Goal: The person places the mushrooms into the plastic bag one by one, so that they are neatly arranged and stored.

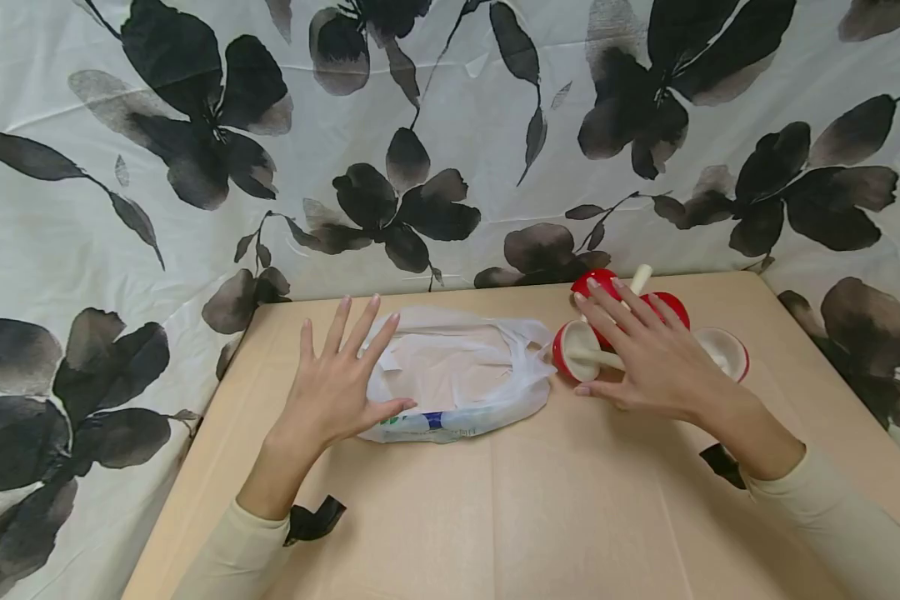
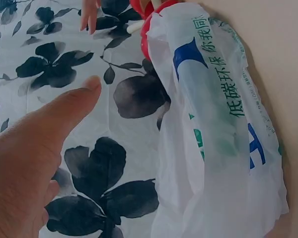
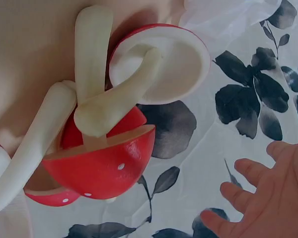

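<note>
A white plastic bag (image 1: 487, 421) with green and blue print lies on the table, its mouth spread open and facing up. My left hand (image 1: 337, 383) is held with fingers spread at the bag's left side. In the left wrist view, the thumb (image 2: 64, 111) is apart from the bag (image 2: 218, 99). To the right of the bag sit several toy mushrooms (image 3: 107, 168) with red, white-dotted caps and pale stems, piled together. Over them in the head view hovers my right hand (image 1: 660, 367), fingers spread and holding nothing, partly hiding them. The right wrist view shows that hand (image 3: 275, 193) apart from the mushrooms.
The light wooden-coloured table (image 1: 495, 508) extends in front of the bag and mushrooms. A white cloth with dark flowers (image 1: 435, 100) hangs behind the table and along its sides. Black straps (image 1: 315, 521) are on both wrists.
</note>
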`<action>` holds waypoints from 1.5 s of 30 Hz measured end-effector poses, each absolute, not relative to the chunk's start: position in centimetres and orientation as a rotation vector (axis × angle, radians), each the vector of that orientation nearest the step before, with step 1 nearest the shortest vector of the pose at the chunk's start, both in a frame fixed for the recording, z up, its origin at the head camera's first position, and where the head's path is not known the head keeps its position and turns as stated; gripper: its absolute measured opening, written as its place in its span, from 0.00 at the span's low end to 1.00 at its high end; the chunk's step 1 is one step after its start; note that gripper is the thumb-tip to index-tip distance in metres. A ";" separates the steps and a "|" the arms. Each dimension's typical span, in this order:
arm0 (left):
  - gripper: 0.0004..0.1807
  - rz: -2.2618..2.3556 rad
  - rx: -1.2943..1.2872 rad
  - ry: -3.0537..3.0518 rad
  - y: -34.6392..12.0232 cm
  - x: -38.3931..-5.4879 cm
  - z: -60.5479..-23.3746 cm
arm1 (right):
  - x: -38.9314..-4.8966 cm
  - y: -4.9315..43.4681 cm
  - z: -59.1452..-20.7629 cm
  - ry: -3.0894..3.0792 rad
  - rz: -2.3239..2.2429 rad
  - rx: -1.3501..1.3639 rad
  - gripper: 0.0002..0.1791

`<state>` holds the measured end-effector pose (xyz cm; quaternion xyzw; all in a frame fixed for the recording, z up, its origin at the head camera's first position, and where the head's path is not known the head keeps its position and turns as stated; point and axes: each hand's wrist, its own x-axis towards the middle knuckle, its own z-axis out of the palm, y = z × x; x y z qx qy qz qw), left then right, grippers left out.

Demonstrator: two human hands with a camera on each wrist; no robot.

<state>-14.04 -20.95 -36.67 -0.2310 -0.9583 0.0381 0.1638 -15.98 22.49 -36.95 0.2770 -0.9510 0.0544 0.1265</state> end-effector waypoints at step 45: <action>0.35 -0.986 -0.434 -3.176 -28.0 -17.4 -40.4 | -17.6 24.5 -36.4 -3.073 0.334 0.922 0.23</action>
